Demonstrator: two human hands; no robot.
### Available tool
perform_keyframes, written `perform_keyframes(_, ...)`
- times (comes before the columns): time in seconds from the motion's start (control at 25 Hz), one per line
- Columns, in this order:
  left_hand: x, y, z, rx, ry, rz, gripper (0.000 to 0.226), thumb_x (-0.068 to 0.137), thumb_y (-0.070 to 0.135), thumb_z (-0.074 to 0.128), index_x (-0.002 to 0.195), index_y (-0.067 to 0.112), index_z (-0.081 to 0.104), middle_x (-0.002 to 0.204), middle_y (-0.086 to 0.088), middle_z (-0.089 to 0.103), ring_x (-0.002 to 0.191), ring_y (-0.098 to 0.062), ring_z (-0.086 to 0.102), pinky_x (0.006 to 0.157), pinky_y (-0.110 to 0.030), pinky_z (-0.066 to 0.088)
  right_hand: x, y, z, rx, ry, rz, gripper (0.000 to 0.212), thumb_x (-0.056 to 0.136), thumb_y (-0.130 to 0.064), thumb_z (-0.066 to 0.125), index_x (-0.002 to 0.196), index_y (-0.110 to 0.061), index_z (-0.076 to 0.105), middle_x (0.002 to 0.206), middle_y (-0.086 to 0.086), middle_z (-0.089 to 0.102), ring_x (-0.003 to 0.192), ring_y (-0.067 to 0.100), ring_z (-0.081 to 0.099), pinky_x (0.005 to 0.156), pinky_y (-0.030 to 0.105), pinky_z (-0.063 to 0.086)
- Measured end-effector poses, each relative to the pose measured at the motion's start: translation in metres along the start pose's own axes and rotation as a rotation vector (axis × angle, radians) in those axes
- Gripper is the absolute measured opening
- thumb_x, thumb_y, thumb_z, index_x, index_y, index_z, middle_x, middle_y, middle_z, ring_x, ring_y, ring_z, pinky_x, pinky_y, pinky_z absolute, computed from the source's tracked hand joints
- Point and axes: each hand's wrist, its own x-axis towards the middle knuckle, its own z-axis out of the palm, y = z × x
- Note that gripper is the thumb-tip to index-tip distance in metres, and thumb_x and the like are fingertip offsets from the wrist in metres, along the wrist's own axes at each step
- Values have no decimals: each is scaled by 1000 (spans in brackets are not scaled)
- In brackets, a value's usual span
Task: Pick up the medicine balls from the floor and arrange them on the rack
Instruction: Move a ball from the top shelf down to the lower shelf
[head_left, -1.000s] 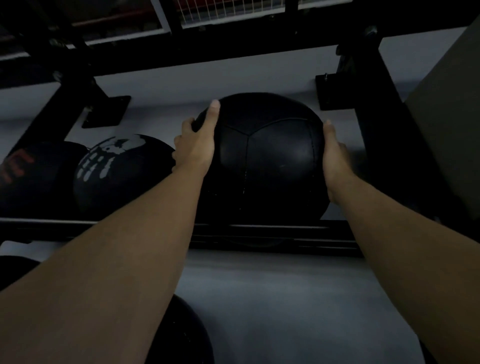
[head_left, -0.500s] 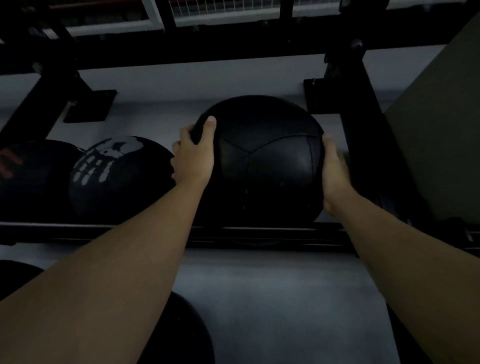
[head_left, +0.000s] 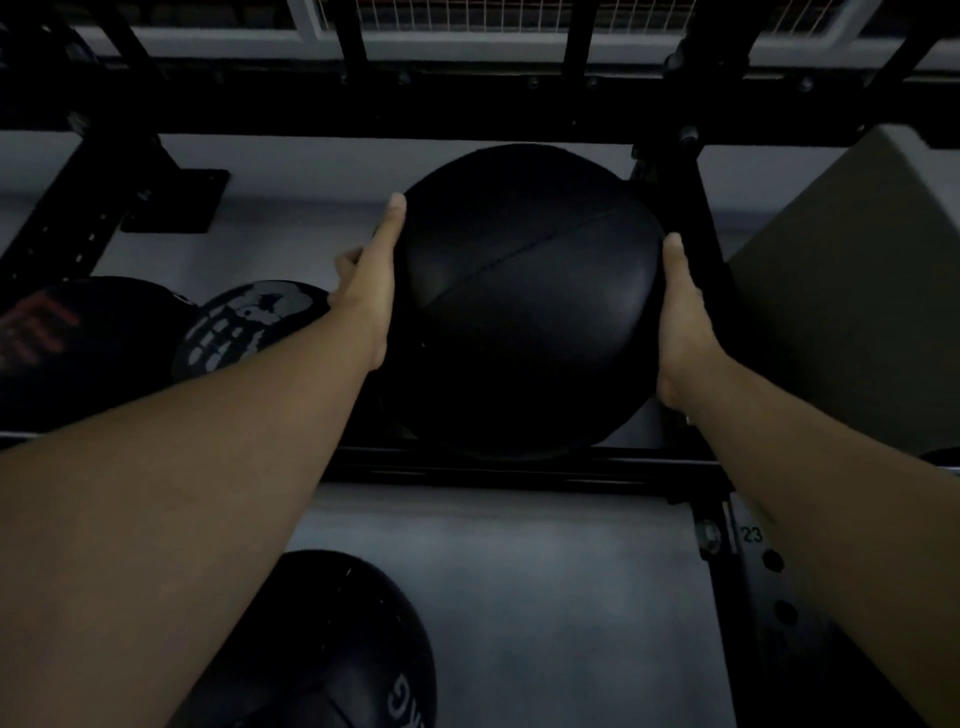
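Observation:
A large black medicine ball (head_left: 524, 306) with stitched seams sits between my palms over the rack's lower rails (head_left: 467, 467). My left hand (head_left: 371, 291) presses flat on its left side and my right hand (head_left: 683, 322) on its right side. Whether the ball rests on the rails or hangs just above them I cannot tell. To its left on the same rack level stand a ball with a white handprint (head_left: 244, 322) and a ball with red lettering (head_left: 57, 338). Another black ball (head_left: 353, 644) lies below, near my left forearm.
A black upright post (head_left: 691, 249) stands close beside the ball's right side, behind my right hand. A grey-green box (head_left: 857, 291) fills the right edge. A numbered, perforated upright (head_left: 758, 571) runs down at lower right. Grey floor (head_left: 545, 587) shows under the rack.
The ball has turned in my hands, so its seam now runs diagonally, and it sits a little further right, near the post. Both hands keep their hold.

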Motion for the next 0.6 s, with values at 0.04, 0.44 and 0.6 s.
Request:
perform_keyframes(0.04, -1, 2, -5, -24, -62, -34, 103, 62, 94, 61, 144, 32, 51, 150, -3, 54, 133, -31, 54, 115, -52, 41, -6, -7, 2, 2, -15, 4, 88, 80, -84, 52, 145, -26, 59, 138, 2, 68, 125, 28, 64, 111, 48, 50)
perform_keyframes(0.44, -64, 9, -24, -150, 23, 79, 103, 62, 91, 61, 146, 32, 53, 144, -1, 61, 128, -23, 61, 111, -46, 50, -98, -37, -5, -39, 211, -96, 75, 90, -79, 44, 151, -36, 49, 134, -7, 63, 123, 20, 60, 110, 47, 49)
perform_keyframes(0.6, -105, 35, -12, -134, 49, 47, 107, 58, 91, 62, 147, 34, 47, 144, -1, 57, 127, -25, 60, 110, -48, 49, -121, -52, -31, 49, 214, -39, 76, 88, -78, 47, 149, -34, 52, 137, -3, 66, 121, 23, 64, 108, 48, 52)
